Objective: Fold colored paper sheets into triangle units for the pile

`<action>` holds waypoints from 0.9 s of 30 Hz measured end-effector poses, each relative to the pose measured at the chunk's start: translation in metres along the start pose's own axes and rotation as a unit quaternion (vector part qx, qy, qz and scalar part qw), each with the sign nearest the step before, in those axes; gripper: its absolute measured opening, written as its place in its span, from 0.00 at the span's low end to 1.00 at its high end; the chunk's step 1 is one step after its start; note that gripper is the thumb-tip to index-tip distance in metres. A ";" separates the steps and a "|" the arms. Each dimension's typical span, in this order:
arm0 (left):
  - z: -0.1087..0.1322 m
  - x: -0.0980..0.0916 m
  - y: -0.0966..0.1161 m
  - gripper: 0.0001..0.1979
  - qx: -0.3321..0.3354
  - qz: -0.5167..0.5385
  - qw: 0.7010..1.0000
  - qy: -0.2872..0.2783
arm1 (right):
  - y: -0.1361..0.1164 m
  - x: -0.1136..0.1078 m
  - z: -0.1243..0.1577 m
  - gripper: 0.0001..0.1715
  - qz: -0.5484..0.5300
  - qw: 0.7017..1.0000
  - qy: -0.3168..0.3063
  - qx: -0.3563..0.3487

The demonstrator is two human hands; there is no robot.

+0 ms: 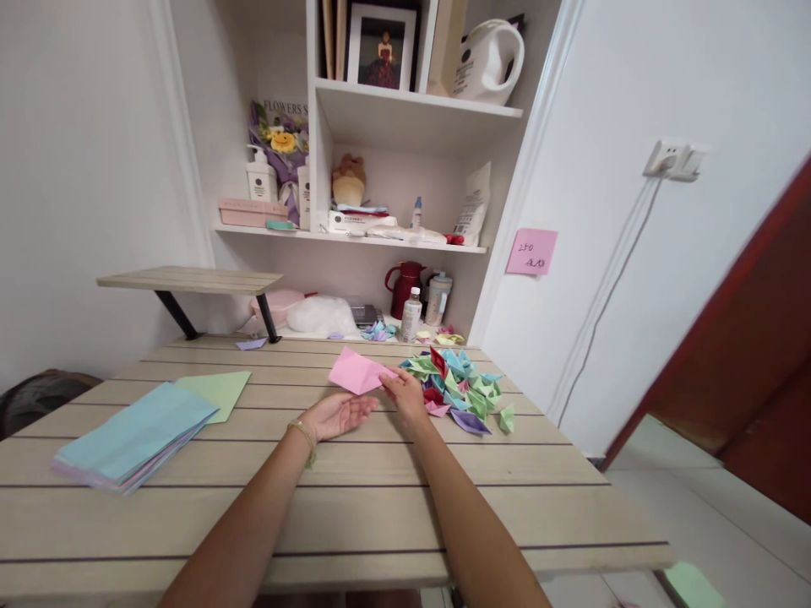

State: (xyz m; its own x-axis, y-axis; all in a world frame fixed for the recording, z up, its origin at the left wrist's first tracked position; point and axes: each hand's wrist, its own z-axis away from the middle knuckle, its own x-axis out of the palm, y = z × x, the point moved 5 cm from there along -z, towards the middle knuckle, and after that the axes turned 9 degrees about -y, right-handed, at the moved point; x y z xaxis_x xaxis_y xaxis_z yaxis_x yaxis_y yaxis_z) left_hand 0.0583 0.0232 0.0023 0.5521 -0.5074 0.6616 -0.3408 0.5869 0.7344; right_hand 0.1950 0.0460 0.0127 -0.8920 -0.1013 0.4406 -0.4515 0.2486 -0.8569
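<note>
A pink sheet of paper [356, 370] with crease lines is held above the middle of the table. My right hand [404, 392] pinches its right corner between thumb and fingers. Just below the sheet, my left hand [339, 415] is turned palm up with its fingers stretched out, holding nothing. To the right of my right hand lies a heap of folded paper boats [469, 384] in green, blue, red, pink and purple. On the left side of the table, a stack of coloured paper [136, 431] with blue on top partly overlaps a green sheet [219, 393].
A small raised shelf [190, 279] on black legs stands at the back left of the slatted table [355, 515]. Behind the table, a bottle [411, 315], a red jug [404, 290] and a plastic bag [322, 317] line the cabinet. A cord [608, 295] hangs down the right wall.
</note>
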 end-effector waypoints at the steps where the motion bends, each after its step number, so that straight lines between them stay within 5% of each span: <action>1: -0.001 0.002 -0.002 0.10 -0.016 0.019 1.000 -0.006 | 0.000 0.001 0.001 0.25 0.000 1.000 -0.006 0.002; 13: 0.001 0.011 -0.003 0.08 0.015 0.122 0.992 0.024 | 0.005 0.009 0.003 0.33 0.006 0.999 -0.043 -0.007; 27: 0.005 -0.019 0.034 0.05 0.307 0.020 0.934 0.182 | 0.000 0.006 0.000 0.41 0.137 0.984 -0.078 -0.081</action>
State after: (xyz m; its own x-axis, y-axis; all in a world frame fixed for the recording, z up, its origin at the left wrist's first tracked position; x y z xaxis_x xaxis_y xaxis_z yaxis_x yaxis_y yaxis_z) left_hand 0.0324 0.0500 0.0155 0.7132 -0.1782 0.6779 -0.6778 0.0710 0.7318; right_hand 0.1900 0.0448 0.0155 -0.9780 -0.1531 0.1414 -0.1953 0.4365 -0.8782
